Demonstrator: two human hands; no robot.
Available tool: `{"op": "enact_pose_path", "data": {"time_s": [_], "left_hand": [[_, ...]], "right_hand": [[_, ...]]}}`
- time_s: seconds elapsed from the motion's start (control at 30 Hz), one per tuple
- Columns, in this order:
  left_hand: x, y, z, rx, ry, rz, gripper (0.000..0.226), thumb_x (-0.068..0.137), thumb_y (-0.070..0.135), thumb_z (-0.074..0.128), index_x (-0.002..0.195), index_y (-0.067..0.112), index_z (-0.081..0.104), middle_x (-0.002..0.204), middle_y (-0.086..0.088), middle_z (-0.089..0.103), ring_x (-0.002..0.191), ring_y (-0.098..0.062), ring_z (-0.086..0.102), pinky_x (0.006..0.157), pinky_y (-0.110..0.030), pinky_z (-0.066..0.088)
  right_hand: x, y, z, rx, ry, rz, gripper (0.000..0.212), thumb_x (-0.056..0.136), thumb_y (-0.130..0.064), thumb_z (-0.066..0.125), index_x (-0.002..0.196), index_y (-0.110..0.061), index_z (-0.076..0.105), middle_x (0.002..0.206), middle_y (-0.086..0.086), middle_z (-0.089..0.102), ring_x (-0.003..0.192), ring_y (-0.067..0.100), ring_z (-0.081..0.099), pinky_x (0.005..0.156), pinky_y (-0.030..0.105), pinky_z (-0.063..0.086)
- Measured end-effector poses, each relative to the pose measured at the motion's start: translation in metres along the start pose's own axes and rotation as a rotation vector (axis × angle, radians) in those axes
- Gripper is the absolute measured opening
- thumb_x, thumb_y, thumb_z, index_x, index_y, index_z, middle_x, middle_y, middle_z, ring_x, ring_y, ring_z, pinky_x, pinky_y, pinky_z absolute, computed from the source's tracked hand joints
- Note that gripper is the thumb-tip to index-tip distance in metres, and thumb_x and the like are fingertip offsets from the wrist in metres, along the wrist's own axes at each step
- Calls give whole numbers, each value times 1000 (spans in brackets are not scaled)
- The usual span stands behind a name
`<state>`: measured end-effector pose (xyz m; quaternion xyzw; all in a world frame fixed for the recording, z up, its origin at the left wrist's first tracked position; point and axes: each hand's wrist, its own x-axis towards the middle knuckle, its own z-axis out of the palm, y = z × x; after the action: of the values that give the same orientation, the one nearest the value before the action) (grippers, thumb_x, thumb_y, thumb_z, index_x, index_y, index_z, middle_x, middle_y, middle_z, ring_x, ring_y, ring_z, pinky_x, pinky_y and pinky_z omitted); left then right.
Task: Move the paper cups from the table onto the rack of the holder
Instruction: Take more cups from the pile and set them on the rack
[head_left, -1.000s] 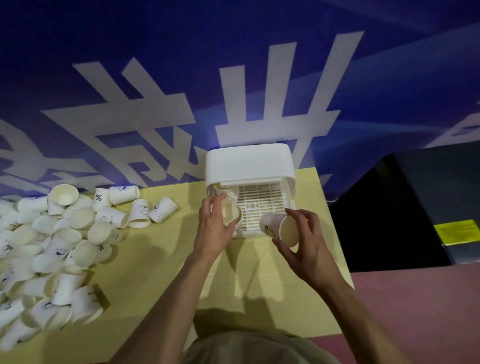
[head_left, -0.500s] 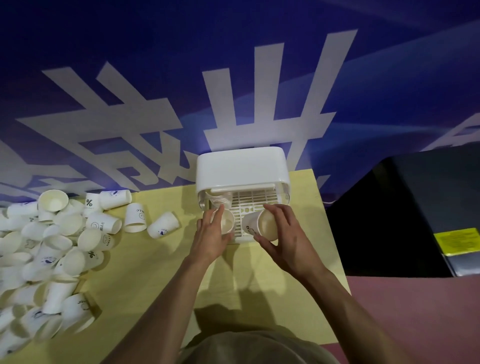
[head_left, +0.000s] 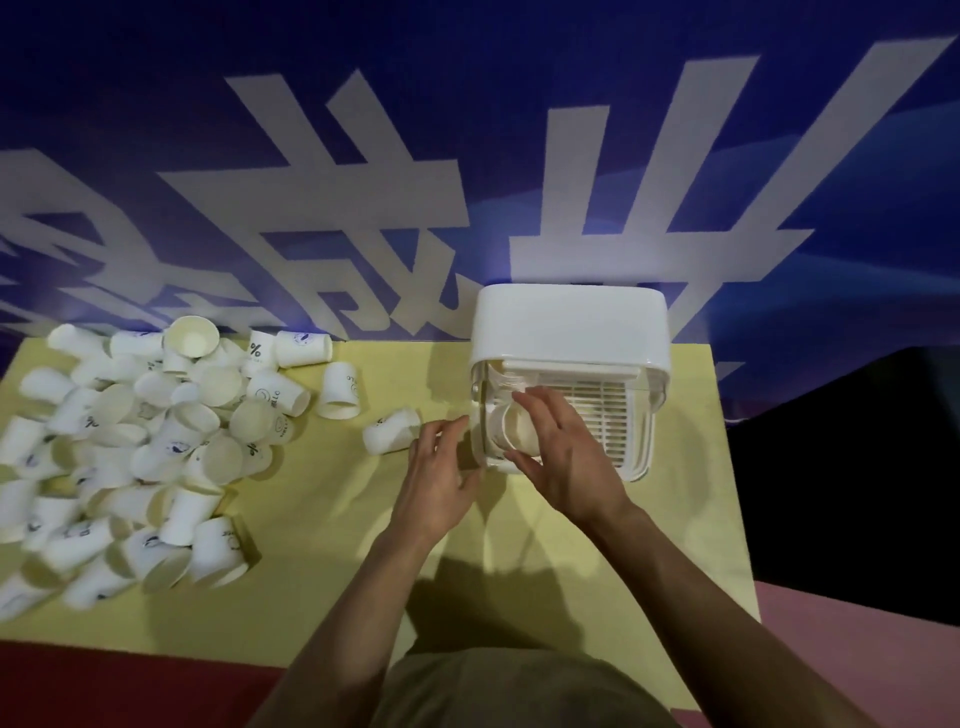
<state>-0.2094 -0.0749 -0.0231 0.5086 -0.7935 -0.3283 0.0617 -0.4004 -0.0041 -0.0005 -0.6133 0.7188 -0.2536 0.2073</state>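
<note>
Right hand (head_left: 566, 457) is over the left side of the white cup holder (head_left: 569, 332), fingers spread and lightly curved round a paper cup (head_left: 511, 428) lying on its side on the slatted rack (head_left: 605, 415); whether it grips or merely steadies the cup I cannot tell. The angle suits nudging the cup inward under the cover. Left hand (head_left: 439, 470) hovers just beside the holder's left wall, fingers loose and apart, holding nothing, near a toppled cup (head_left: 389, 439) on the yellow table (head_left: 311, 597). The heap of cups (head_left: 130, 441) waits well to the left, so most of the job remains.
</note>
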Motion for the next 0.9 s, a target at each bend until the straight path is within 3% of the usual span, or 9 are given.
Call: {"op": "enact_pose_path", "data": {"time_s": [0.1,0.37,0.53,0.67,0.9], "left_hand": [[-5,-14,-10,0,14,-12,66,90,22,73,149,23,42,141,-2,39,133,-23,39,112,-40,40],[-15,-45,-21,7,49,-104,62,90,24,73,146,22,46,144,-2,38,131,-29,40,111,-43,39],[3,-74,-31,27,86,-139,70,85,17,77,146,17,44,142,-9,40,126,-33,40,108,-46,40],[35,-96,-37,91,81,-133,79,80,15,80,149,17,41,144,-10,38,128,-34,38,107,-48,42],[91,-122,-15,193,-60,-117,93,82,24,79,158,26,26,161,-9,25,147,-33,21,119,-51,21]], "right_hand": [[6,-1,11,-46,-61,71,67,93,-40,72,150,-18,46,154,2,45,137,24,48,97,39,54],[19,-1,26,-155,-192,103,72,95,-38,70,156,-15,38,162,9,36,146,27,38,114,38,40],[8,-14,23,-167,-82,83,68,87,-30,81,145,-8,52,152,19,46,139,36,46,110,49,46],[-3,-27,22,-182,-4,33,61,87,-29,81,138,-7,56,145,16,52,132,34,51,102,47,52],[-6,-54,30,-220,3,19,49,95,-31,72,137,-13,56,147,9,50,136,31,47,98,41,55]]}}
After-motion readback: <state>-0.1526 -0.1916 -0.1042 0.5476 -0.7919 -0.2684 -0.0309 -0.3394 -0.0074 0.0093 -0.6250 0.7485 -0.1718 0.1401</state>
